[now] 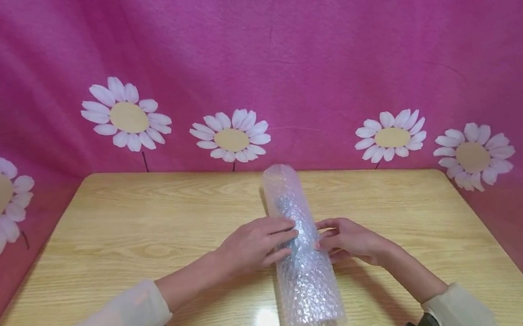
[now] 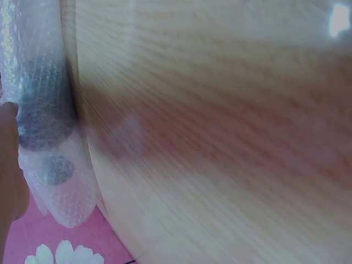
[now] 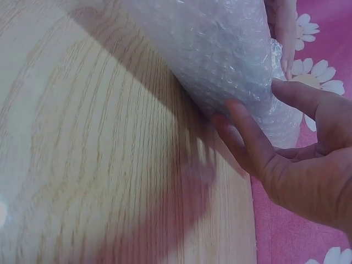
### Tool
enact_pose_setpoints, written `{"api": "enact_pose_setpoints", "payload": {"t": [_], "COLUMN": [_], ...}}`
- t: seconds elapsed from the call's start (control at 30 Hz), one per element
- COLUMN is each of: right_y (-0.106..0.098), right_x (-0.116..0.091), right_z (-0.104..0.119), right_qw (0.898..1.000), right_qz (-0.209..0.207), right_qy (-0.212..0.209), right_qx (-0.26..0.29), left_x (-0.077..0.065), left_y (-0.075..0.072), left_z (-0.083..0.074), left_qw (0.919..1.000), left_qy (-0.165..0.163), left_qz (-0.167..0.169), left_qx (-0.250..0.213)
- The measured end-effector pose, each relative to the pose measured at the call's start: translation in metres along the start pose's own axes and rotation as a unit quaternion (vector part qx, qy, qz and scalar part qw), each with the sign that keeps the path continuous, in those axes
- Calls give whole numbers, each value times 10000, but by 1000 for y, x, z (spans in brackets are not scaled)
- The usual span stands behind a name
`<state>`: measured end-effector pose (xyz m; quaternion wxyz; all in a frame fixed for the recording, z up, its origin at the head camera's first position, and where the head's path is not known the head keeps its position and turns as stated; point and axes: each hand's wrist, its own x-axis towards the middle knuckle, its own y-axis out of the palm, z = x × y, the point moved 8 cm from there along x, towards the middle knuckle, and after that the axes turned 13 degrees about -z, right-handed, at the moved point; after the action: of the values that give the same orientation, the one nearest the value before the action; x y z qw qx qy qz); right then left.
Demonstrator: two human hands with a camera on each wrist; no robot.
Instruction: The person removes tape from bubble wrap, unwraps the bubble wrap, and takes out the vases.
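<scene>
A long roll of bubble wrap (image 1: 307, 287) lies on the table, pointing away from me. Through its layers a dark object (image 2: 47, 110) shows in the left wrist view; its kind is hidden by the wrap. My left hand (image 1: 256, 243) rests on the roll from the left, fingers extended over its top. On the other side, my right hand (image 1: 353, 239) touches the roll with its fingertips, the fingers slightly bent and the thumb apart from them. In the right wrist view, the fingers (image 3: 250, 135) are low against the roll's side, near the tabletop.
The light wood-grain table (image 1: 172, 217) has rounded far corners. A pink cloth (image 1: 303, 36) printed with white daisies hangs behind it and at both sides. Light glares off the near tabletop.
</scene>
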<state>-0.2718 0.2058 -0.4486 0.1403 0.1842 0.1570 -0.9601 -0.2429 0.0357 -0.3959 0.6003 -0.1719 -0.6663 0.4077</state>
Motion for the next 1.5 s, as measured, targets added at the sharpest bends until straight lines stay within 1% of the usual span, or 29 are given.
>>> {"api": "enact_pose_setpoints", "payload": {"t": [0.13, 0.23, 0.37, 0.5, 0.6, 0.67, 0.73, 0.8, 0.87, 0.9, 0.97, 1.03, 1.1, 1.17, 1.2, 1.23, 1.3, 1.43, 1.5], "right_y": [2, 3, 4, 4, 4, 5, 5, 6, 9, 11, 16, 24, 31, 39, 43, 46, 52, 60, 63], "right_x": [-2, -3, -2, -2, -5, -9, -15, -21, -28, -32, -40, -48, -56, -63, -65, -67, -71, -74, -76], "right_z": [3, 4, 2, 2, 3, 6, 11, 18, 27, 31, 40, 47, 53, 57, 58, 59, 58, 56, 55], "right_qw": [9999, 9999, 10000, 9998, 9987, 9969, 9923, 9822, 9663, 9563, 9334, 9098, 8829, 8582, 8477, 8397, 8313, 8299, 8287], "right_qz": [108, 105, 40, -148, -395, -604, -873, -1180, -1460, -1589, -1804, -1970, -2119, -2239, -2274, -2296, -2286, -2198, -2144], "right_qy": [-49, -38, -65, -139, -240, -390, -625, -988, -1345, -1526, -1911, -2277, -2635, -2869, -2941, -2962, -2924, -2715, -2705], "right_qx": [60, 55, 44, -34, -195, -328, -609, -1080, -1638, -1921, -2444, -2855, -3259, -3620, -3784, -3930, -4137, -4350, -4407], "left_x": [1, 1, 2, 1, 1, 1, 1, 0, 0, 0, 0, 0, 0, 0, 0, 0, 0, 0, 0], "left_y": [0, 2, 1, 0, -1, -1, -2, -1, 0, 0, 0, -1, -2, -1, 0, 1, 2, 2, 2], "left_z": [0, 0, 1, 4, 4, 3, 1, 1, 1, 1, 2, 3, 3, 3, 3, 3, 3, 4, 4], "left_qw": [9996, 9989, 9973, 9958, 9954, 9950, 9947, 9949, 9955, 9959, 9964, 9966, 9964, 9963, 9963, 9964, 9968, 9976, 9979], "left_qy": [297, 474, 701, 865, 894, 928, 951, 942, 895, 866, 793, 750, 743, 739, 737, 733, 678, 551, 508], "left_qz": [17, 11, -167, -293, -333, -377, -388, -350, -295, -278, -279, -322, -383, -416, -417, -407, -383, -331, -320], "left_qx": [0, -17, -111, -96, -77, -52, -21, 8, 4, -5, -52, -95, -117, -133, -140, -139, -184, -244, -257]}}
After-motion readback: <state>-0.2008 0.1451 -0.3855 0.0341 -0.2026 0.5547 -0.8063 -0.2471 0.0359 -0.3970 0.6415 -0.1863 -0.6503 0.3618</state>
